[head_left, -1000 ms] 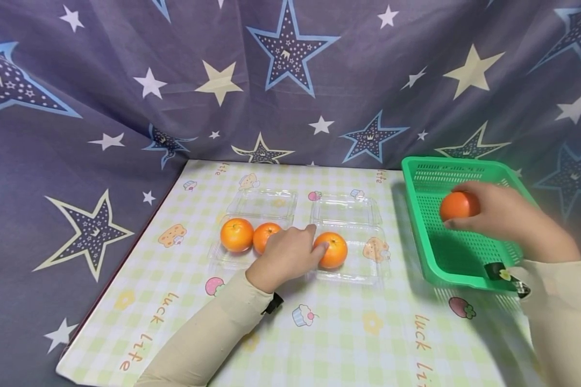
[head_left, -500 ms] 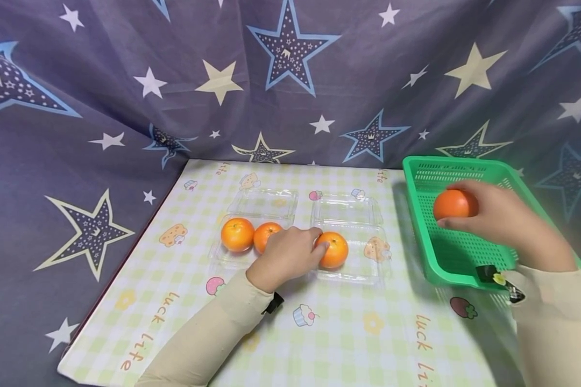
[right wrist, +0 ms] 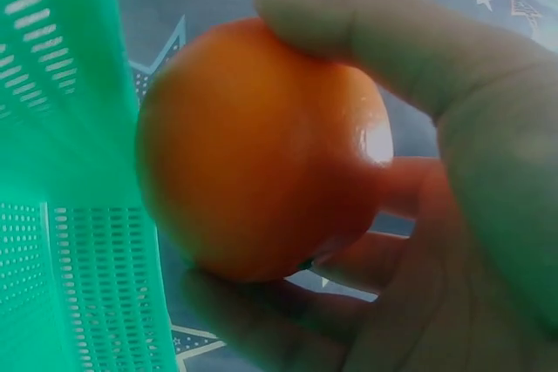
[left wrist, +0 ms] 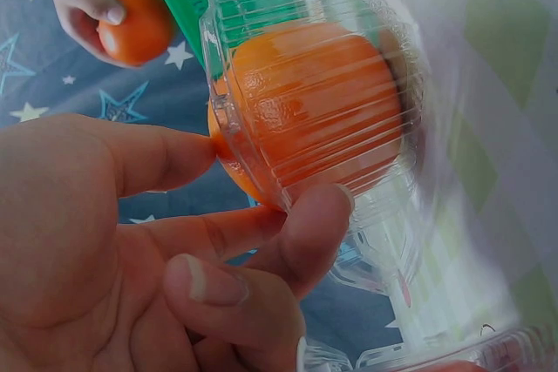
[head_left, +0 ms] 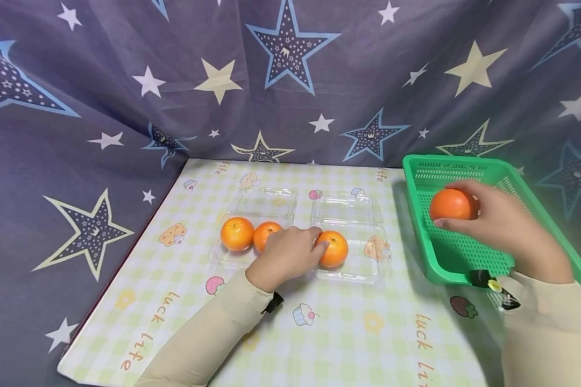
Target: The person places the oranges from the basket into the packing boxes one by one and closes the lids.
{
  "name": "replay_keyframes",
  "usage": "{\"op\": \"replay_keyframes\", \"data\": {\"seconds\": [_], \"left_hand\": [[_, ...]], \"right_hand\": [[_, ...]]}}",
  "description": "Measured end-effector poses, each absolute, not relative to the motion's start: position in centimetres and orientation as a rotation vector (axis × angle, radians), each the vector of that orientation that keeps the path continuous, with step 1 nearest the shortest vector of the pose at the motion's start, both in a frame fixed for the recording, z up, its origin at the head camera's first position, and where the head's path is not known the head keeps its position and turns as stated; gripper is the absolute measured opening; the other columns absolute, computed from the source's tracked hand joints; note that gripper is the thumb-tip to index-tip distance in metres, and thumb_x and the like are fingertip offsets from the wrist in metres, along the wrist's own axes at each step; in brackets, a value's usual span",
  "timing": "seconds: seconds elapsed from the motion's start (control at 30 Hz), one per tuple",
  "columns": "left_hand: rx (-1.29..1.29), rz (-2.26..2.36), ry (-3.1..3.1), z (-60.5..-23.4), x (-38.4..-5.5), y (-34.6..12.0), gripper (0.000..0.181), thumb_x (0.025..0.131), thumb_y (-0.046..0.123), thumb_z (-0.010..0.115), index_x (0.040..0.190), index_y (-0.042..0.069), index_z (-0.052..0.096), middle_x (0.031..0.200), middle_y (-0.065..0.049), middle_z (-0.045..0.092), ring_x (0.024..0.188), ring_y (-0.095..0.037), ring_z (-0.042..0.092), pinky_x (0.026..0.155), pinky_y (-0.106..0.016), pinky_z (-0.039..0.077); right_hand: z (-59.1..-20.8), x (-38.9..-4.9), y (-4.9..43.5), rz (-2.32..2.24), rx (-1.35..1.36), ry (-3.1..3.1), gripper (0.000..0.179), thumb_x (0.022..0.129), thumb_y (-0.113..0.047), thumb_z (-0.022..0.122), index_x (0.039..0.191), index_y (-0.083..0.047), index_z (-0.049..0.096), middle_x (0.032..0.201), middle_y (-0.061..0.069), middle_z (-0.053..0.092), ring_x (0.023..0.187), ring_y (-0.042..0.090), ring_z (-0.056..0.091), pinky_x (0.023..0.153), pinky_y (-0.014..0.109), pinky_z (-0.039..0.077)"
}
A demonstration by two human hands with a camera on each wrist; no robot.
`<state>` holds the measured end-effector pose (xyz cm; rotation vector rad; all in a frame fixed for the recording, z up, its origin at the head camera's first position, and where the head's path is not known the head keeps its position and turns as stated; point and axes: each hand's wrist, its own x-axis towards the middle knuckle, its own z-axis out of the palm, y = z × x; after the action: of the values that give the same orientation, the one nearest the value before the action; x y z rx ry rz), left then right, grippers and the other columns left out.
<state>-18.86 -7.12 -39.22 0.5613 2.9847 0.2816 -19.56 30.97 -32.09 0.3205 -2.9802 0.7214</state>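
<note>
My right hand [head_left: 496, 217] grips an orange [head_left: 450, 205] above the green basket [head_left: 428, 252], thumb on one side and fingers on the other. In the right wrist view that orange [right wrist: 261, 150] hangs beside the basket's wall. My left hand [head_left: 289, 252] is at the right-hand clear plastic box [head_left: 358, 274], thumb and forefinger on the left side of an orange [head_left: 333, 249] inside it. Through the ribbed wall the left wrist view shows this orange [left wrist: 323, 111], with another fingertip against the outside. Two oranges [head_left: 237, 234] sit in the left-hand box [head_left: 222, 258], one partly hidden by my left hand.
Both box lids [head_left: 266, 202] lie folded back, away from me. A checked tablecloth [head_left: 348, 344] covers the table, and a star-patterned curtain [head_left: 271, 118] hangs behind it. The basket's raised rim stands between my right hand and the boxes.
My right hand has carried its orange a little to the left over the basket. My left hand and the boxed oranges stay put.
</note>
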Motion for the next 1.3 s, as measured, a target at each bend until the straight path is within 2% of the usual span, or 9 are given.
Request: {"op": "replay_keyframes", "data": {"seconds": [0.2,0.37,0.6,0.8,1.03,1.17,1.3], "left_hand": [[0.556,0.284,2.981,-39.5,-19.0,-6.9,0.046,0.106,0.051,0.044,0.138,0.026,0.063,0.107,-0.005,0.075,0.087,-0.023,0.070,0.063,-0.042,0.051],[0.533,0.289,2.991,-39.4,-19.0,-7.0,0.045,0.106,0.051,0.044,0.137,0.026,0.064,0.106,-0.005,0.075,0.088,-0.024,0.071,0.064,-0.044,0.052],[0.532,0.281,2.986,-39.2,-18.9,-7.1,0.046,0.105,0.051,0.044,0.138,0.025,0.063,0.106,-0.006,0.075,0.087,-0.024,0.071,0.063,-0.044,0.052],[0.548,0.277,2.989,-39.3,-18.8,-7.1,0.044,0.105,0.051,0.044,0.135,0.025,0.064,0.102,-0.006,0.075,0.083,-0.024,0.069,0.060,-0.043,0.050],[0.572,0.272,3.012,-39.7,-19.0,-7.2,0.041,0.106,0.051,0.043,0.126,0.024,0.066,0.091,-0.005,0.071,0.075,-0.022,0.066,0.055,-0.041,0.046],[0.570,0.274,3.005,-39.7,-19.0,-7.2,0.041,0.106,0.051,0.043,0.127,0.023,0.066,0.093,-0.005,0.071,0.077,-0.022,0.066,0.056,-0.041,0.047],[0.568,0.266,3.003,-39.6,-19.0,-7.2,0.042,0.106,0.051,0.043,0.129,0.024,0.065,0.096,-0.005,0.073,0.081,-0.023,0.068,0.058,-0.042,0.048]], "right_hand": [[-32.1,-18.7,30.9,0.768,0.304,-2.933,0.077,0.079,-0.051,0.087,0.142,-0.019,0.055,0.121,0.013,0.065,0.094,0.035,0.060,0.065,0.039,0.047],[-31.5,-18.4,30.3,0.808,0.305,-2.914,0.077,0.078,-0.050,0.088,0.141,-0.020,0.055,0.118,0.013,0.066,0.094,0.034,0.061,0.065,0.039,0.048],[-31.3,-17.8,29.3,0.883,0.362,-2.875,0.079,0.076,-0.044,0.092,0.138,-0.016,0.053,0.123,0.010,0.064,0.098,0.032,0.064,0.065,0.026,0.053],[-31.2,-17.4,28.4,0.899,0.405,-2.848,0.078,0.074,-0.041,0.094,0.136,-0.015,0.053,0.125,0.008,0.063,0.099,0.031,0.064,0.067,0.025,0.053],[-31.4,-17.2,27.4,0.893,0.492,-2.801,0.077,0.072,-0.032,0.097,0.134,-0.016,0.054,0.123,0.004,0.063,0.093,0.023,0.059,0.069,0.024,0.053],[-31.7,-17.2,27.1,0.864,0.552,-2.778,0.078,0.071,-0.027,0.098,0.136,-0.019,0.055,0.129,0.001,0.060,0.092,0.018,0.056,0.069,0.023,0.053],[-31.9,-17.4,26.8,0.863,0.611,-2.764,0.078,0.070,-0.023,0.098,0.137,-0.019,0.057,0.132,0.004,0.059,0.096,0.018,0.055,0.070,0.022,0.052]]}}
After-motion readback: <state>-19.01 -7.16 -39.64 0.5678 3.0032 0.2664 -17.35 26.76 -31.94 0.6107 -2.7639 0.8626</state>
